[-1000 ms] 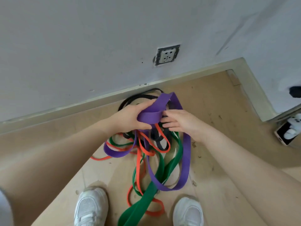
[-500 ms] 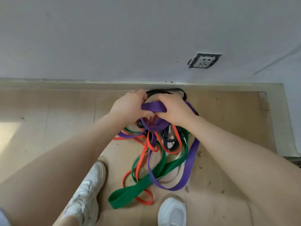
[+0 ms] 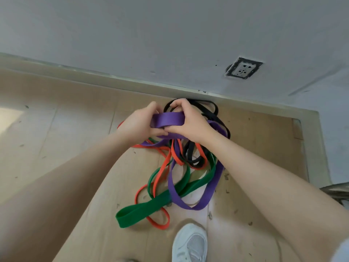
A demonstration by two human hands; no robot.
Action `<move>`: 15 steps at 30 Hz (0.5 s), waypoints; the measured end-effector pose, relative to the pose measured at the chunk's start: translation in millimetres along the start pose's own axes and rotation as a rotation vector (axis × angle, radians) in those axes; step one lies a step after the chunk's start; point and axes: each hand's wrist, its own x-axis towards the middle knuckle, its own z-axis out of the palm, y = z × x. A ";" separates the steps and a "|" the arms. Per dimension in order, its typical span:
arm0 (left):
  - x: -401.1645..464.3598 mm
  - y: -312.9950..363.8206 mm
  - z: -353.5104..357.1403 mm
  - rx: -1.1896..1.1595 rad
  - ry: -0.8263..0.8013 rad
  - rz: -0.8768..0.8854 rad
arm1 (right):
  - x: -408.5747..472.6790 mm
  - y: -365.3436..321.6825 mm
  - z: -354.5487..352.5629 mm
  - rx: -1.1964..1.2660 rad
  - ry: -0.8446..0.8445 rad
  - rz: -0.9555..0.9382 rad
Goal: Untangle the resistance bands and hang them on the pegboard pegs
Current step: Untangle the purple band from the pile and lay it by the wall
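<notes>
Both hands clamp one stretch of the wide purple rubber resistance band (image 3: 168, 120): the left hand (image 3: 137, 124) grips its left end, the right hand (image 3: 186, 122) its right end, raised over the tangle near the far wall. The rest of that band trails down through the flat green band (image 3: 151, 207), the thin orange band (image 3: 160, 174) and the black band (image 3: 207, 112) on the tan floor (image 3: 56, 129). Pulling hard would likely cinch those loops tighter. A white sneaker (image 3: 190, 244) stands near the pile; no pegboard shows.
</notes>
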 end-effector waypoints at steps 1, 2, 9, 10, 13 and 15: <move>-4.9 0.1 -2.1 0.005 -0.009 0.021 | -4.4 -2.4 1.0 -0.045 0.014 -0.013; -9.4 1.2 -4.7 0.006 -0.014 0.032 | -8.9 -4.5 0.8 -0.096 0.015 -0.029; -28.6 17.8 -7.0 -0.025 -0.010 0.121 | -35.2 -15.7 -6.7 -0.303 -0.019 -0.011; -27.3 19.4 -5.9 -0.026 0.011 0.119 | -34.5 -16.2 -9.1 -0.306 -0.013 -0.014; -16.9 22.1 2.4 -0.040 0.088 0.096 | -30.7 -8.8 -18.2 -0.189 0.017 0.014; -5.6 25.4 10.4 -0.028 0.101 0.072 | -29.1 -0.5 -21.9 -0.080 0.013 0.043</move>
